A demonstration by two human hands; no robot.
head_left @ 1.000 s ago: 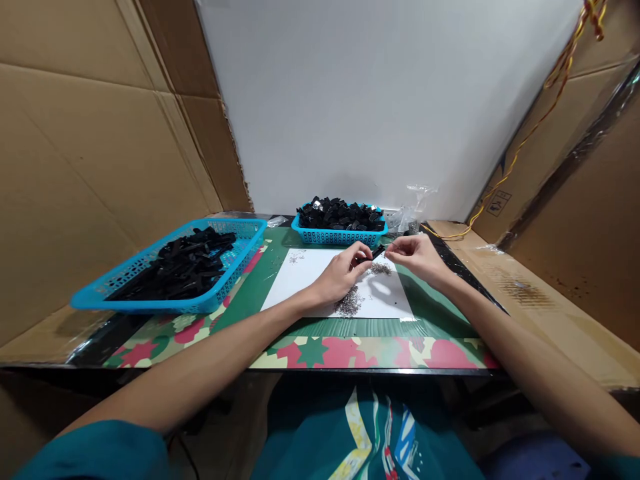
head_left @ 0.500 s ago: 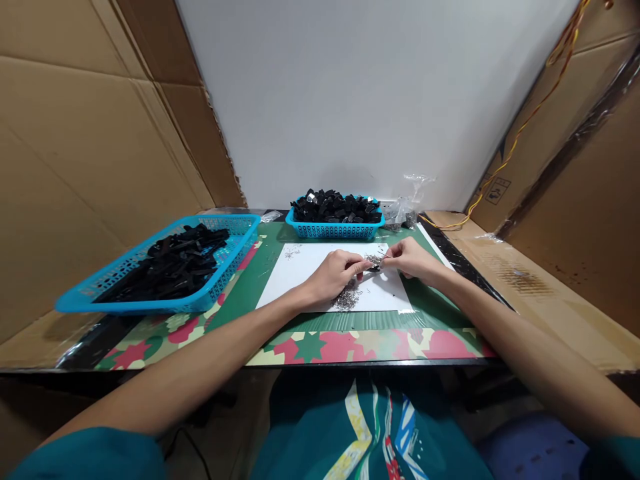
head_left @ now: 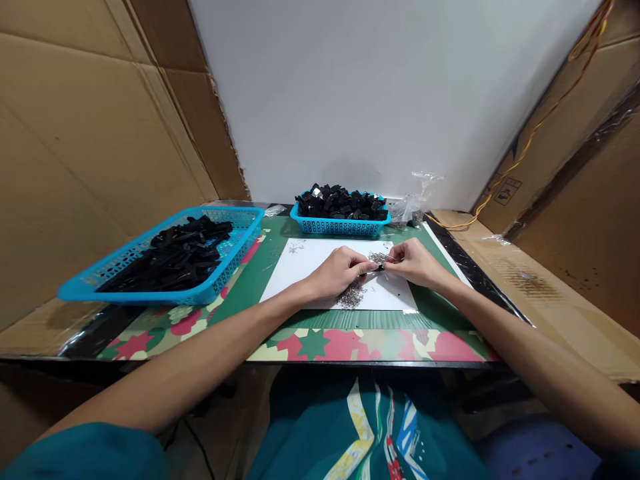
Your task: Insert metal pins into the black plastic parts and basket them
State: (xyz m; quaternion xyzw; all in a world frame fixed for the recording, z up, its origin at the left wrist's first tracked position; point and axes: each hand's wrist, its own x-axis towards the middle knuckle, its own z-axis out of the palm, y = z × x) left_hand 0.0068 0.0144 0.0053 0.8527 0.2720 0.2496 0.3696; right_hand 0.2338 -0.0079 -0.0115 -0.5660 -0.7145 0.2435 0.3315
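My left hand (head_left: 340,272) is closed, thumb and finger pinching a small black plastic piece (head_left: 380,268) above the white sheet. My right hand (head_left: 411,261) meets it from the other side, fingertips at the piece's right end. A thin metal tool (head_left: 393,259) shows at the right fingers; its exact kind is too small to tell. Below the left hand lies a heap of tiny metal parts (head_left: 351,295), and a second small heap (head_left: 378,257) lies just behind the fingertips. The fingers cover most of the black piece.
A large blue basket (head_left: 240,248) of long black pieces stands at left. Behind the white sheet (head_left: 283,283) sits a smaller blue basket (head_left: 340,227) heaped with black parts. Clear plastic bags (head_left: 413,210) lie beside it. Cardboard walls (head_left: 100,120) flank the table.
My right fingertips have come in closer to the left hand and now reach the black piece. The whole view has shifted slightly; the baskets and heaps stay put.
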